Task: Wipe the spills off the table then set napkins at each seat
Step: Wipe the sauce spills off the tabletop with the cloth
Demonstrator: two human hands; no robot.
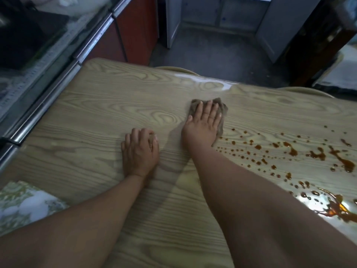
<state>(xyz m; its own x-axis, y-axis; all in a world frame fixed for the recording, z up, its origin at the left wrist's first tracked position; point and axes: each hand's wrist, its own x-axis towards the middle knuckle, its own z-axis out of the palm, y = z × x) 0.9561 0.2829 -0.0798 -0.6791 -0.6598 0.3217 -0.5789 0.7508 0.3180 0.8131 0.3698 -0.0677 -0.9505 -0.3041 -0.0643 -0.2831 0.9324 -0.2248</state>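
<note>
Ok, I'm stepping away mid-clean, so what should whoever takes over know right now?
Hands: right hand lies flat, pressing the cloth on the table. Left hand rests on the table, fingers loosely curled, holding nothing.
Things: white spill at the far edge, brown splatter to the right, patterned napkins at the near-left corner.
Done: neither spill cleared.
Left: wipe both spills, then set out napkins.
</note>
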